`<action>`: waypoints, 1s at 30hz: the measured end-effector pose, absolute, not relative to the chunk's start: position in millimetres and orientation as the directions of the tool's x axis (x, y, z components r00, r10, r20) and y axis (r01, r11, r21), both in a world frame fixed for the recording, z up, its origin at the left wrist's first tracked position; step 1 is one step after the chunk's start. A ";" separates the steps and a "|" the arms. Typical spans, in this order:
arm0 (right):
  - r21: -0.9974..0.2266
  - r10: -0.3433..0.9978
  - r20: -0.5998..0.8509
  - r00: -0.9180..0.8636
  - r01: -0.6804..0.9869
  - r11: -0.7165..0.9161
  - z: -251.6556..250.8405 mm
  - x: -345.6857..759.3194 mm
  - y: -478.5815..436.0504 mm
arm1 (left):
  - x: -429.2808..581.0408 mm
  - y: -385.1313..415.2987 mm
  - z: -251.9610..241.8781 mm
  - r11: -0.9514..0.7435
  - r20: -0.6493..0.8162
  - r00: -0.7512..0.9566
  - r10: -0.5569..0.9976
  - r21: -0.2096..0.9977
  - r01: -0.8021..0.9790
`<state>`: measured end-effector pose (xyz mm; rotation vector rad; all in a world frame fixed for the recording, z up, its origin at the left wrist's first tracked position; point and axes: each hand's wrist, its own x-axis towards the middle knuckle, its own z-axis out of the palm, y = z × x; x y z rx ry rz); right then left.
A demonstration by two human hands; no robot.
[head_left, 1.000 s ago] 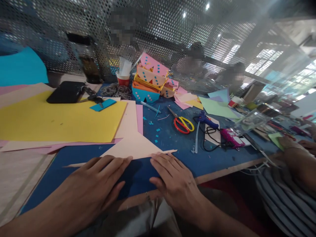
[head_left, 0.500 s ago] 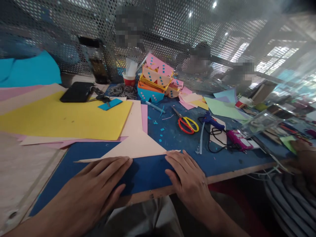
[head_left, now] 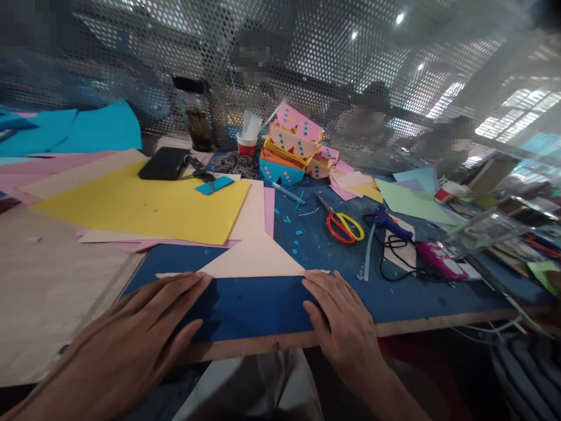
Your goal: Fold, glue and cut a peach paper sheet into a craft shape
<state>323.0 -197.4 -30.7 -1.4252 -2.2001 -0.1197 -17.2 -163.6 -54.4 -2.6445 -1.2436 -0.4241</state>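
A peach paper (head_left: 254,260), folded into a triangle with a long flat lower edge, lies on the blue mat (head_left: 394,292) in front of me. My left hand (head_left: 144,321) lies flat with fingers stretched, its fingertips on the left end of the fold. My right hand (head_left: 342,321) lies flat too, fingers spread, fingertips pressing the right end of the fold. Neither hand holds anything.
Yellow (head_left: 149,204), peach and pink sheets lie at left with a black wallet (head_left: 164,163) and keys. Red-and-yellow scissors (head_left: 344,225), a blue glue gun (head_left: 388,221), a pink device (head_left: 440,263) and stacked paper boats (head_left: 291,149) lie beyond. A striped sleeve (head_left: 530,368) is at right.
My hands slid apart along the fold, the left to the left and the right to the right. The view has swung left, and the other person's hand at right is gone from sight.
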 end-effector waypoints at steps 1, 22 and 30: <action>-0.193 0.826 0.463 -0.320 0.874 0.447 -31.6 323.5 -197.1 | -21.0 -165.5 -54.1 -0.615 0.330 0.593 0.734 -0.047 0.787; -0.145 0.753 0.586 -0.300 0.875 0.462 -40.6 319.0 -195.1 | -25.0 -158.5 -54.4 -0.548 0.474 0.532 0.702 -0.119 0.828; 0.031 0.597 0.708 -0.377 0.861 0.508 -55.2 329.0 -182.1 | -31.7 -149.5 -64.0 -0.543 0.549 0.548 0.631 -0.191 0.818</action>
